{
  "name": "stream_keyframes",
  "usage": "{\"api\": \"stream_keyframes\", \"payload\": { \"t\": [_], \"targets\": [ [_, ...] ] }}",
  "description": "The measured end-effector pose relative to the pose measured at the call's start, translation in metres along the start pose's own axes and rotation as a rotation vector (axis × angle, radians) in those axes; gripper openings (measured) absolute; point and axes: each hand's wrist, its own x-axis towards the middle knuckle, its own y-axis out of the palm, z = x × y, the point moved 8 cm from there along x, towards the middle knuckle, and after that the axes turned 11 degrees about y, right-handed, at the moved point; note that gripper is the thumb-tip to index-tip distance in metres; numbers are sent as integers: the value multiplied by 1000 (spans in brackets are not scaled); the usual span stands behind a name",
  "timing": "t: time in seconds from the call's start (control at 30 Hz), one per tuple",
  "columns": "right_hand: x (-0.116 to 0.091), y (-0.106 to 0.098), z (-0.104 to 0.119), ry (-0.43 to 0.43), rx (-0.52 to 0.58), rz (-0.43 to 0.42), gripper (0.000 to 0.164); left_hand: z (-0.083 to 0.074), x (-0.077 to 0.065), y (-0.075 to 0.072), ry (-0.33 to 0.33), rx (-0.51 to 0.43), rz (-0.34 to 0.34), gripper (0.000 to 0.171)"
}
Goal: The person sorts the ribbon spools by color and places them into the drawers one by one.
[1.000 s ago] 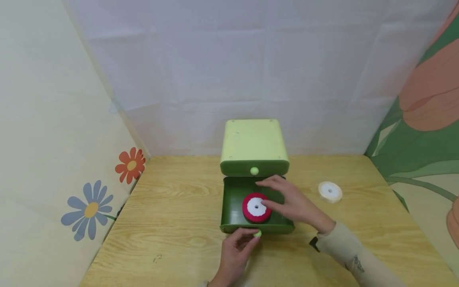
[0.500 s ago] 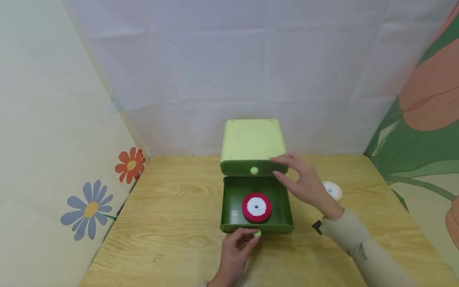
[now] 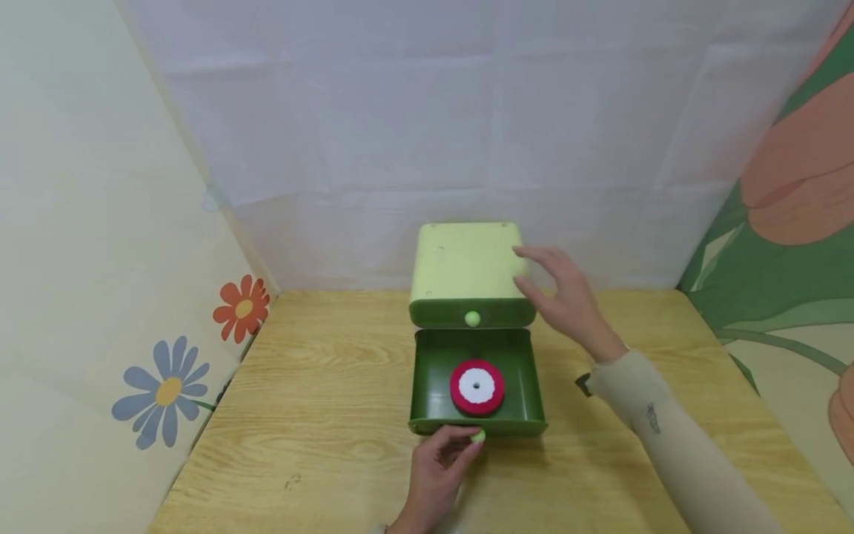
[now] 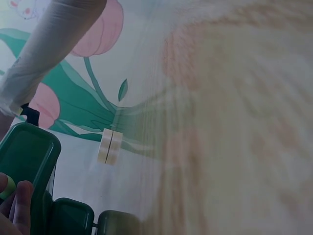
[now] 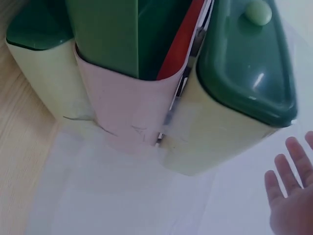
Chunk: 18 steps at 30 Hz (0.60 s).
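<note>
A light green drawer cabinet (image 3: pixel 467 259) stands against the back wall, its dark green lower drawer (image 3: pixel 430 386) pulled out toward me. Inside that drawer lies a spool of red ribbon (image 3: pixel 465 387) with a white centre. My left hand (image 3: pixel 434 475) pinches the round green knob (image 3: pixel 478 436) on the drawer's front. Raised beside the cabinet's top right edge is my right hand (image 3: pixel 570 300), fingers spread and holding nothing. The right wrist view shows those fingers (image 5: pixel 296 166) near the cabinet's upper tier. A cream ribbon spool (image 4: pixel 110 147) appears in the left wrist view; my right arm hides it in the head view.
The upper drawer, with its own knob (image 3: pixel 472 319), is pushed in. Under everything is a wood-grain table (image 3: pixel 320 400). A white cloth backdrop (image 3: pixel 373 148) rises behind, and flower-printed panels (image 3: pixel 794 282) flank the sides.
My right hand has lifted from over the red ribbon spool and moved back and to the right, up beside the cabinet top. My left hand and the drawer have stayed put.
</note>
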Motion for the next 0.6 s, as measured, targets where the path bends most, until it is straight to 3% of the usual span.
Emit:
{"api": "stream_keyframes", "payload": {
  "t": [0.37, 0.6],
  "targets": [
    [24, 27, -23, 158, -42, 157, 53, -1, -1, 0, 16, -13, -19, 16],
    [29, 38, -28, 179, -57, 244, 56, 2, -2, 0, -33, -10, -12, 17]
  ]
}}
